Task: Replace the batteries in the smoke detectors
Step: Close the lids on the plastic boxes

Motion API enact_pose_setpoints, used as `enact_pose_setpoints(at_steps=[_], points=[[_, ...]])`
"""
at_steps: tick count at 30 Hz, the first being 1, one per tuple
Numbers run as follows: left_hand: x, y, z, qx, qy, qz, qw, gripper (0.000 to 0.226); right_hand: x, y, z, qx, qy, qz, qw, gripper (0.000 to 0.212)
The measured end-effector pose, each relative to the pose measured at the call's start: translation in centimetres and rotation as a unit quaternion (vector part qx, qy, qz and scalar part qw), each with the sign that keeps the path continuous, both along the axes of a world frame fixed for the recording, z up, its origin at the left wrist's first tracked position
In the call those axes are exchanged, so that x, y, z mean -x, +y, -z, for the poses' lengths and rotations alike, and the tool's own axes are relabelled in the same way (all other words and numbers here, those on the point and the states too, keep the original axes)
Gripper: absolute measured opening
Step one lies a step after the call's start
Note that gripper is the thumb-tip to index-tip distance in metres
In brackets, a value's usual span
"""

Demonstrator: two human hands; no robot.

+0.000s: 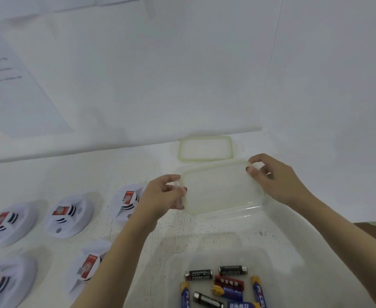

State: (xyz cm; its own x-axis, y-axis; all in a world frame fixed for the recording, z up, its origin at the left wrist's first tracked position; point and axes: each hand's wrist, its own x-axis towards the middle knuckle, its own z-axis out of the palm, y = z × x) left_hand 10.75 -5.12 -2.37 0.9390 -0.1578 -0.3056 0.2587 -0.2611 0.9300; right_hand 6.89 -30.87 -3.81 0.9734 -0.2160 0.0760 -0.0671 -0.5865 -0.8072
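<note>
At the table [93,172], my left hand [162,194] and right hand [273,176] pinch the lidded box [220,187] by its 2 short ends — long axis left-right.

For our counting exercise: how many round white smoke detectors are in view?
5. One round white smoke detector far left in the back row, another mid-row, a third beside the left hand. Front row: one at the left edge, one further right. Others may be out of frame.
</note>
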Motion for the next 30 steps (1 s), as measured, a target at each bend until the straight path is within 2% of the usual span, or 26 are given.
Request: enact_pose_setpoints(at_steps=[3, 7, 9, 10, 13, 15, 17, 19, 22, 30], points=[[0.2, 0.0, 0.4, 0.013, -0.019, -0.007, 1.000, 0.027, 0.5, 0.3, 0.4, -0.065, 0.008, 0.004, 0.998, 0.013], [0.1, -0.1, 0.6, 0.027, -0.030, -0.015, 0.999, 0.030, 0.7, 0.8, 0.8, -0.065, -0.015, 0.030, 0.997, 0.010], [0.1, -0.3, 0.9, -0.020, -0.076, -0.008, 0.997, 0.033, 0.8, 0.9, 1.1, -0.064, -0.032, 0.036, 0.997, 0.016], [0.2, -0.4, 1.0, -0.064, -0.133, 0.001, 0.989, 0.036, 0.9, 0.9, 1.1, -0.053, -0.055, 0.030, 0.997, 0.022], [0.6, -0.4, 1.2, -0.160, -0.299, 0.090, 0.936, 0.054, 1.5, 0.4, 0.8, 0.017, -0.090, -0.073, 0.993, 0.055], [0.6, -0.6, 1.5, -0.206, -0.323, 0.200, 0.902, 0.076, 1.7, 0.2, 0.9, 0.058, -0.055, -0.159, 0.984, 0.079], [0.4, -0.8, 2.3, -0.286, -0.345, 0.269, 0.852, 0.089, 1.8, 0.1, 1.1, 0.113, -0.035, -0.193, 0.974, 0.090], [0.2, -1.0, 3.1, -0.325, -0.375, 0.278, 0.822, 0.093, 1.7, 0.2, 1.4, 0.178, -0.039, -0.201, 0.962, 0.089], [0.1, -1.2, 4.2, -0.321, -0.436, 0.241, 0.806, 0.088, 1.7, 0.5, 1.9, 0.257, -0.078, -0.202, 0.942, 0.086], [0.1, -1.6, 5.2, -0.317, -0.514, 0.198, 0.772, 0.075, 1.7, 0.8, 3.0, 0.303, -0.147, -0.170, 0.926, 0.078]])
